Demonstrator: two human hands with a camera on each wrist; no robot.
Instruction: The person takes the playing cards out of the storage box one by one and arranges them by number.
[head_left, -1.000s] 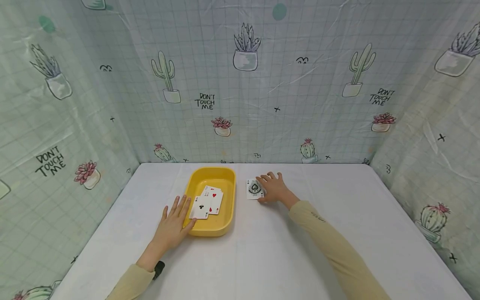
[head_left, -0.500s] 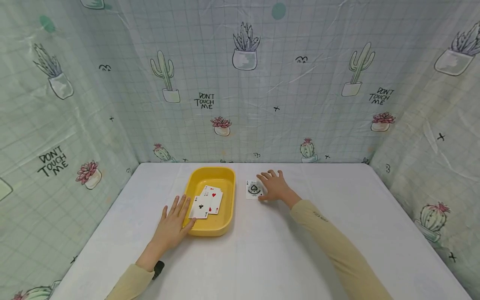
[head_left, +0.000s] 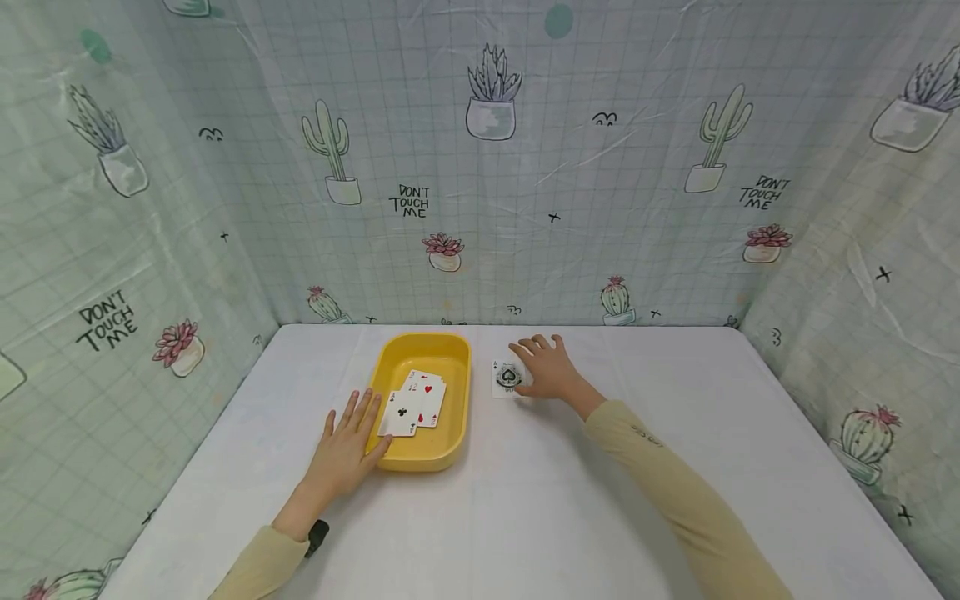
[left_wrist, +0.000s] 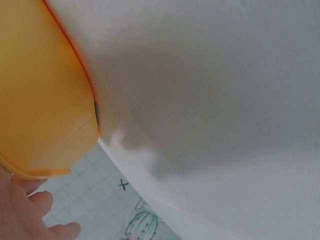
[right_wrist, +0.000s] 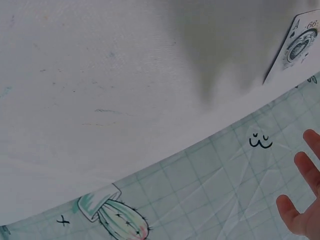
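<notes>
My left hand (head_left: 341, 450) lies with spread, straight fingers on the left rim of a yellow plastic tray (head_left: 423, 460). In the left wrist view the fingertips show at the tray's edge. Inside the tray are several playing cards, an ace of clubs (head_left: 397, 421) overlapping red heart cards (head_left: 431, 408). An ace of spades (head_left: 507, 375) lies face up on the white table, right of the tray. Over its right side is my right hand (head_left: 552, 372), fingers spread and holding nothing, thumb overlapping the card in the head view. The right wrist view shows those fingers apart from the card.
The white tabletop (head_left: 525, 517) spreads around the tray and card. A pale green cloth (head_left: 525, 167) printed with potted cacti hangs behind the table and along both sides. A black band (head_left: 318, 537) shows at my left wrist.
My right hand shifts slightly, its thumb and fingers rising a little over the ace of spades. Card, tray and left hand stay where they were.
</notes>
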